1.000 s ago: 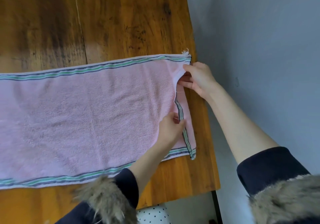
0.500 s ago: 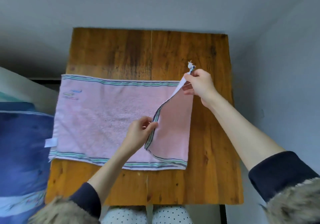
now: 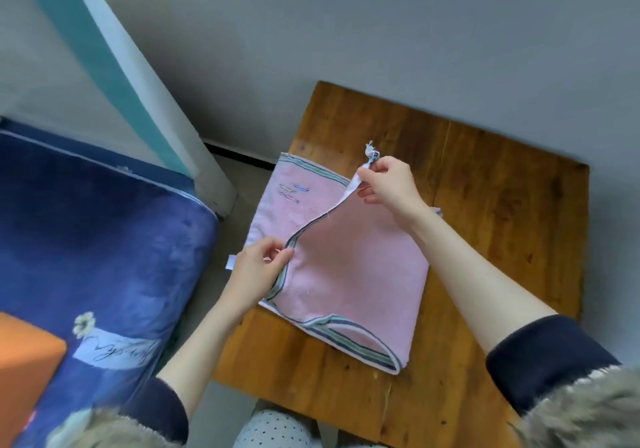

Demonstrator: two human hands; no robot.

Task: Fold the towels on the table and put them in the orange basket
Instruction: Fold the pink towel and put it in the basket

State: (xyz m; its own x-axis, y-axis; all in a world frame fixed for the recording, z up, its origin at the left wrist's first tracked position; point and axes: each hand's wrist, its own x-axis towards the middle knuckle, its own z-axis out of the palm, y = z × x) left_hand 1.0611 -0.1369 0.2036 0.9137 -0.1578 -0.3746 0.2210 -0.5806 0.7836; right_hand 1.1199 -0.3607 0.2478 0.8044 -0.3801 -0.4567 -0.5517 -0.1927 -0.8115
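Deep blue plush bed cover w/ white script label (image 3: 104, 257) fills left of view. Brown plank-top wooden table (image 3: 502, 222) sits right of it, against grey wall. Pink terry towel w/ green-and-navy striped border (image 3: 353, 267) lies on table's left half, its left edge overhanging toward bed; right portion is doubled over leftward, fold line at right. Orange basket (image 3: 24, 371): only a corner shows, lower left, on the bed cover, well apart from towel.

Right hand (image 3: 388, 184): thumb and fingers pinched shut on far corner of the lifted end, frayed tip poking above. Left hand (image 3: 259, 271): fingers pinched on same striped end edge, nearer side. Edge sags between the grips.

Assessment: first half-fold in progress, approx. early in task. To do well: draw edge taut betw. hands, carry to left end, match stripes corner-to-corner, lay flat, then smooth toward fold.
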